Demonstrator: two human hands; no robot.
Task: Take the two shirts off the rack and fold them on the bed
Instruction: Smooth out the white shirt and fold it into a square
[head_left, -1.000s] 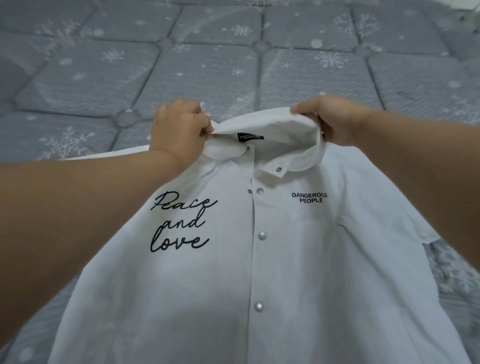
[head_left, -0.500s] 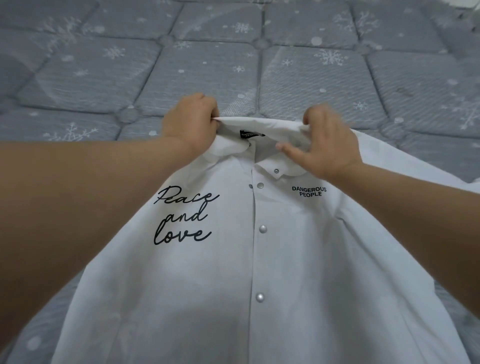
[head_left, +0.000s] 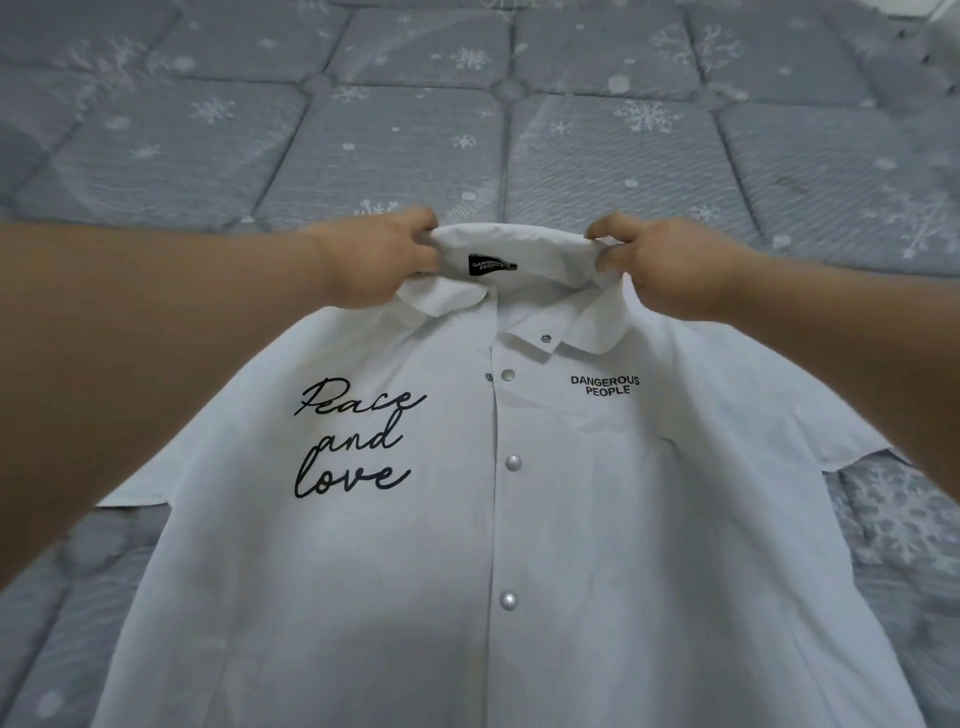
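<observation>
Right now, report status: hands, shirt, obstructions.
Left hand and right hand each pinching the collar. White snap-button shirt front-up on the grey quilted bed, unfolded. Nothing on the shirt.

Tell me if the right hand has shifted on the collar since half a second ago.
Yes. The right hand went from lying over the collar's front, near the DANGEROUS PEOPLE print, out to the collar's right end, which it now pinches.

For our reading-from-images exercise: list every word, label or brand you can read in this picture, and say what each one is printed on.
"Peace and love": black script on the white shirt, on the chest panel at image left.
"DANGEROUS PEOPLE": black capitals on the chest panel at image right.
Black neck label inside the collar: white lettering too small and creased to read surely.
The bed cover carries snowflakes, no text.
</observation>
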